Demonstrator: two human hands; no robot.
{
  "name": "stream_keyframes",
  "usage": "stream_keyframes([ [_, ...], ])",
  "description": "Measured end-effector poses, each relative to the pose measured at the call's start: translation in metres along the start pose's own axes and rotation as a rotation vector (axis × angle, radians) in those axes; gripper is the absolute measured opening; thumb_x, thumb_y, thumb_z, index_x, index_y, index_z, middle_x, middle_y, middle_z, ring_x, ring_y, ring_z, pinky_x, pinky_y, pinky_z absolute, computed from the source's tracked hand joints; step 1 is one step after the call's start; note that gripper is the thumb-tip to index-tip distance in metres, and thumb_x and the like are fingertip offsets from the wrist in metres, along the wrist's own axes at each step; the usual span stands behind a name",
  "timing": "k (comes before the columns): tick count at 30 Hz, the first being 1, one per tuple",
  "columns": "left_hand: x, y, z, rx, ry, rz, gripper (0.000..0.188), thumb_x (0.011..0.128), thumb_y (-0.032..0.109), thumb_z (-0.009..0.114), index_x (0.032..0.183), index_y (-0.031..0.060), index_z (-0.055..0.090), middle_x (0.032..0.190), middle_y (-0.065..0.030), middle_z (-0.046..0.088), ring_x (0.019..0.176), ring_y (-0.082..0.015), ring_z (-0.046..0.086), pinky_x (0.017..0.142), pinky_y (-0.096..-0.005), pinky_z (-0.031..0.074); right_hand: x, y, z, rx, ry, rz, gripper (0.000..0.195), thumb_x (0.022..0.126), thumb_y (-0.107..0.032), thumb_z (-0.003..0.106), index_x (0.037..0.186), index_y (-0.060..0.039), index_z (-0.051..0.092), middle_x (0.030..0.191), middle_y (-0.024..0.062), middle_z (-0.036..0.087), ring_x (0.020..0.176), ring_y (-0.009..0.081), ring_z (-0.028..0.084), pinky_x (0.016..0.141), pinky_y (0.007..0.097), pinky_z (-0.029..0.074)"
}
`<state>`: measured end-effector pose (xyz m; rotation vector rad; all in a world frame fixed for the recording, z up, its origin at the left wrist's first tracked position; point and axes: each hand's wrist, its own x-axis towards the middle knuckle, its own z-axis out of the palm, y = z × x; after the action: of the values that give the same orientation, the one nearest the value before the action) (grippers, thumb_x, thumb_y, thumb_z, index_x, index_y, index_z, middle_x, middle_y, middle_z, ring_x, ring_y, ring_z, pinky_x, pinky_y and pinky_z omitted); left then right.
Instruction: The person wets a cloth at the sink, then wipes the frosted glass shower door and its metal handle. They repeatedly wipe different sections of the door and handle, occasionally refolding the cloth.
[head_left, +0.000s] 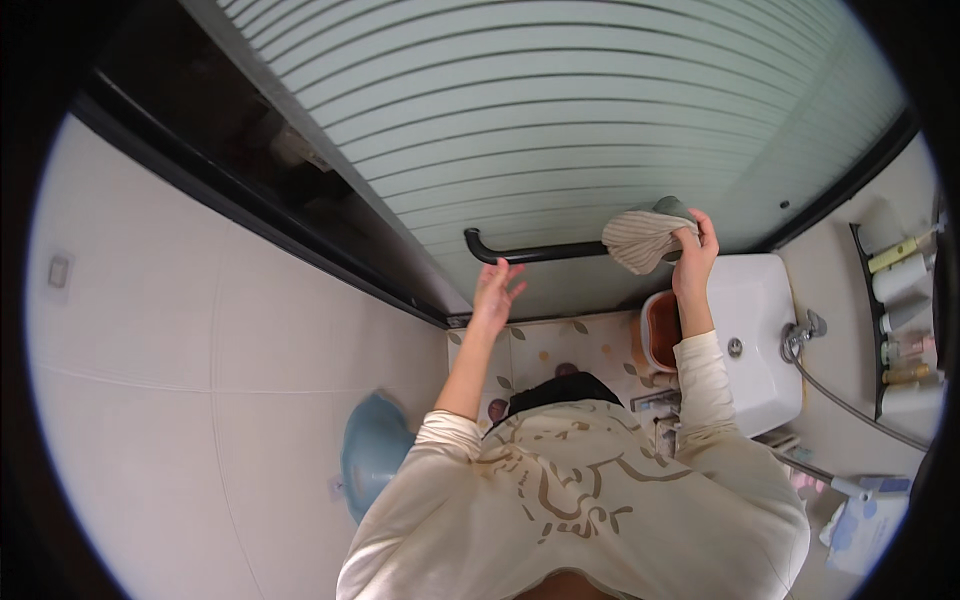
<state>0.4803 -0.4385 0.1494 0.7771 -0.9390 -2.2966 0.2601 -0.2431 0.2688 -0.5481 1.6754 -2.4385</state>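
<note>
My right hand (696, 259) grips a folded striped cloth (642, 236), beige with a grey-green part on top. The cloth covers the right end of a black bar handle (559, 253) on a frosted glass door (555, 135) with dark horizontal stripes. Whether the cloth presses on the handle, I cannot tell. Just below the handle's left bend is my left hand (495, 296), its fingers apart and nothing in them. One fingertip meets the bar's lower edge in the picture; actual contact is unclear.
To the right are a white washbasin (757, 330) with a chrome faucet (802, 335) and hose, and a wall shelf (868, 322) of bottles. An orange-lined bin (660, 330) stands beside the basin. A blue plastic basin (371, 457) is at the left wall. A dark gap lies left of the door.
</note>
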Motion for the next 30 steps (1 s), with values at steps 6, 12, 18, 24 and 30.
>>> stream_keyframes([
  [6, -0.014, -0.012, -0.019, 0.147, -0.210, -0.071, 0.043, 0.092, 0.044, 0.053, 0.125, 0.0164, 0.049, 0.131, -0.0037, 0.051, 0.123, -0.0196, 0.045, 0.097, -0.0424, 0.039, -0.054, 0.015, -0.028, 0.213, -0.098, 0.612, 0.040, 0.079, -0.001, 0.050, 0.119, -0.0013, 0.052, 0.104, 0.0046, 0.058, 0.096, 0.0158, 0.055, 0.087, 0.0302, 0.043],
  [12, -0.051, -0.056, -0.017, -0.025, -0.298, -0.407, 0.069, 0.089, 0.052, 0.054, 0.138, 0.0064, 0.036, 0.136, -0.0122, 0.047, 0.126, -0.0211, 0.043, 0.101, -0.0370, 0.039, -0.093, 0.090, 0.017, 0.012, -0.466, 1.005, 0.049, 0.071, -0.002, 0.069, 0.116, 0.0063, 0.053, 0.105, 0.0106, 0.060, 0.100, 0.0192, 0.055, 0.085, 0.0300, 0.042],
  [18, -0.056, -0.039, -0.035, 0.260, -0.167, -0.437, 0.054, 0.088, 0.033, 0.062, 0.131, 0.0044, 0.046, 0.118, -0.0072, 0.059, 0.104, -0.0170, 0.059, 0.090, -0.0330, 0.048, -0.106, 0.111, 0.046, -0.055, -0.539, 1.051, 0.053, 0.075, -0.011, 0.070, 0.123, 0.0016, 0.051, 0.108, 0.0110, 0.061, 0.104, 0.0192, 0.056, 0.083, 0.0338, 0.046],
  [24, -0.039, -0.046, -0.065, -0.085, 0.170, -0.324, 0.042, 0.087, 0.021, 0.057, 0.123, 0.0018, 0.051, 0.115, -0.0106, 0.061, 0.104, -0.0244, 0.061, 0.091, -0.0395, 0.049, -0.047, 0.106, -0.022, 0.096, -0.341, 0.895, 0.041, 0.089, -0.030, 0.053, 0.122, -0.0065, 0.049, 0.121, 0.0102, 0.057, 0.104, 0.0239, 0.059, 0.083, 0.0356, 0.047],
  [30, 0.008, -0.044, -0.054, -0.288, -0.047, -0.190, 0.043, 0.080, 0.004, 0.059, 0.121, -0.0019, 0.051, 0.114, -0.0111, 0.060, 0.105, -0.0245, 0.059, 0.095, -0.0374, 0.045, 0.015, 0.065, -0.046, -0.238, -0.308, 0.715, 0.048, 0.087, -0.048, 0.059, 0.111, -0.0061, 0.053, 0.105, 0.0066, 0.060, 0.091, 0.0186, 0.063, 0.075, 0.0325, 0.044],
])
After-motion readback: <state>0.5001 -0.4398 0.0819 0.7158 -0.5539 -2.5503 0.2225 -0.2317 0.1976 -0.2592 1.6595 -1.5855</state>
